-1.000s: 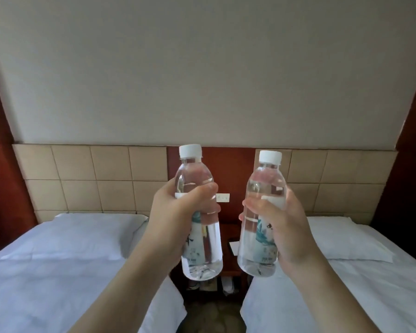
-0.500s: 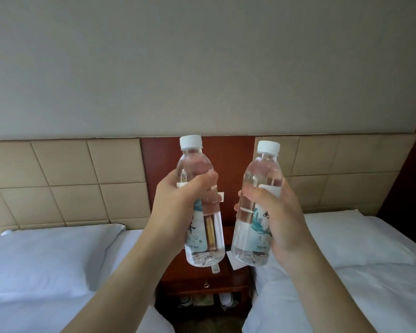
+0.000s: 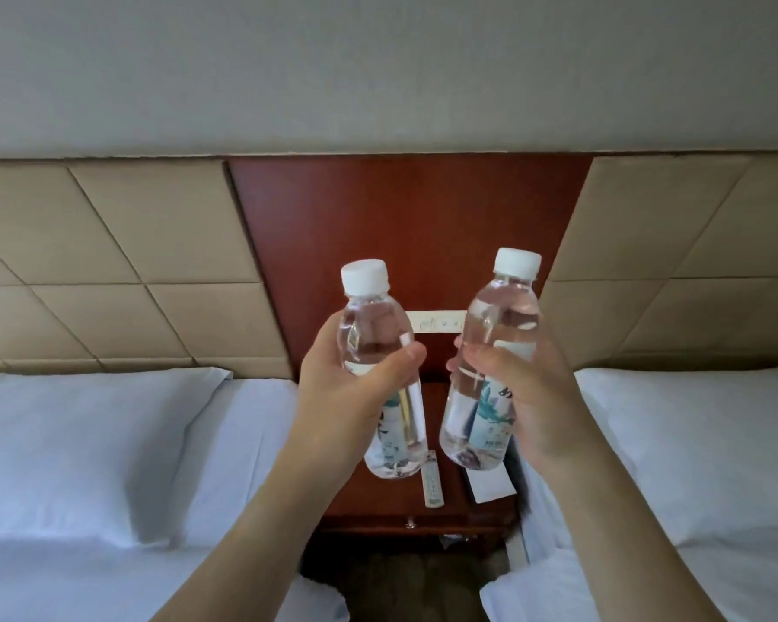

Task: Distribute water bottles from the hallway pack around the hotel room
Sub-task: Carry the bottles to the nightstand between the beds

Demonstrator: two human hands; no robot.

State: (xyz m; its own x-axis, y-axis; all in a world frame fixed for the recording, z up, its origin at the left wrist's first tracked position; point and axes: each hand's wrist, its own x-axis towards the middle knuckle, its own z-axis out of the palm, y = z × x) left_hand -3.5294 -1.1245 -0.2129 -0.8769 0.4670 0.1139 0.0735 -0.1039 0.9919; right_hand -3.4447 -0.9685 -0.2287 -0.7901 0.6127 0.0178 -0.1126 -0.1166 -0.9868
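To the left of the wooden nightstand stands a bed with a white pillow at its head, under beige padded wall panels. The left hand is raised in front of the nightstand, and its fingers and thumb are curled around the left bottle, at the middle of it. This bottle is clear, full of water, with a white cap, and it stands almost upright in the air above the nightstand's left part. On the nightstand top, between the two bottles, lies a narrow white remote control. Behind it, on the red-brown wall board, is a white switch plate. The right hand grips the right bottle in the same way, its thumb across the front. This bottle leans a little to the right and is near the left one but does not touch it. Under it, a white paper lies on the nightstand's right part. To the right of the nightstand is a second white pillow.
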